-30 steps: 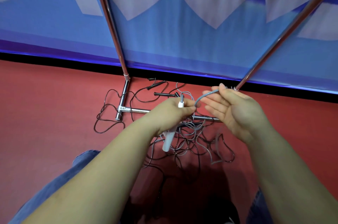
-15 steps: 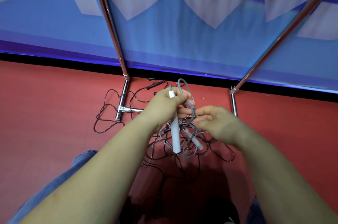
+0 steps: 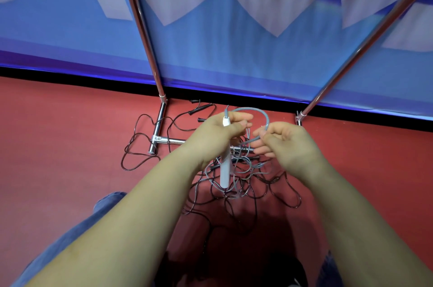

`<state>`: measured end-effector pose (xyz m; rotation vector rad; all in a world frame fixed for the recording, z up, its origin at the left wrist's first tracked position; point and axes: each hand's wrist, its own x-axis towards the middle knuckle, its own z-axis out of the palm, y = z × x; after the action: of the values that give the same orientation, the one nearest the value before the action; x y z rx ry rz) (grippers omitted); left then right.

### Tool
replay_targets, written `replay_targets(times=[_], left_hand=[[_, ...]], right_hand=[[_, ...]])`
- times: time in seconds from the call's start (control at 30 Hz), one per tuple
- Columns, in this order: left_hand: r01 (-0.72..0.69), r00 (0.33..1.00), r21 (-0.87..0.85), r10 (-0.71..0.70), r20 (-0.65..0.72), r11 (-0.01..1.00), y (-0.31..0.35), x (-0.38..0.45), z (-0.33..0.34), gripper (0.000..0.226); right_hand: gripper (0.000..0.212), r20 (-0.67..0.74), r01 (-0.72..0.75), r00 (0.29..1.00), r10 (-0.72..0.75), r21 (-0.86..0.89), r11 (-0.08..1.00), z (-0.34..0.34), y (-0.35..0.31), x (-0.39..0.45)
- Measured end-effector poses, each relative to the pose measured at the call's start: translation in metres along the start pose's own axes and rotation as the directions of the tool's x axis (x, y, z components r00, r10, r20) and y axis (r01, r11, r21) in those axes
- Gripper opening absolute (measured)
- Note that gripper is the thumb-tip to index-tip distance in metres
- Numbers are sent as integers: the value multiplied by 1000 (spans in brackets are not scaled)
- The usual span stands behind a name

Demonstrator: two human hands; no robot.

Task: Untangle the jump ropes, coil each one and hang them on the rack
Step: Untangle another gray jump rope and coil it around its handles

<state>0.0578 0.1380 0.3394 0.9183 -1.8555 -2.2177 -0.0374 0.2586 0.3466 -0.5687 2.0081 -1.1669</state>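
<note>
A: Where did the white handle [image 3: 224,165] sit?

B: In the left hand [image 3: 219,133], fingers curled round it, long axis upright, hanging over the tangled ropes [image 3: 243,176] on the floor.

A: And the grey rope [image 3: 255,112]?

B: It arched rightward from the handle's top to the right hand [image 3: 284,140], which pinched it just beside the handle, nearer the rack's right post [image 3: 365,40].

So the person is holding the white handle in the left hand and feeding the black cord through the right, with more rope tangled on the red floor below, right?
Not quite: the cord in the right hand is grey, not black, as the head view shows. The left hand does hold the white handle, and more rope lies tangled on the red floor below.
</note>
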Motion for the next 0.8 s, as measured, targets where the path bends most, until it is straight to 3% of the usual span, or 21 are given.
replay_targets(times=[0.17, 0.3, 0.5, 0.7, 0.8], left_hand=[[35, 996, 184, -50, 76, 982, -4, -2, 0, 16], [16, 992, 215, -43, 119, 976, -2, -4, 2, 20], [55, 994, 67, -61, 92, 996, -5, -3, 4, 20], [41, 999, -174, -42, 1, 984, 4, -2, 2, 18], [44, 999, -311, -40, 20, 949, 9, -3, 3, 19]], right_hand=[[24, -51, 42, 998, -36, 118, 992, -2, -9, -2], [24, -56, 39, 998, -29, 173, 984, -5, -10, -2], [19, -46, -51, 997, 56, 103, 993, -3, -7, 1], [14, 183, -79, 975, 126, -245, 966, 4, 10, -2], [5, 177, -40, 980, 93, -284, 958, 5, 10, -3]])
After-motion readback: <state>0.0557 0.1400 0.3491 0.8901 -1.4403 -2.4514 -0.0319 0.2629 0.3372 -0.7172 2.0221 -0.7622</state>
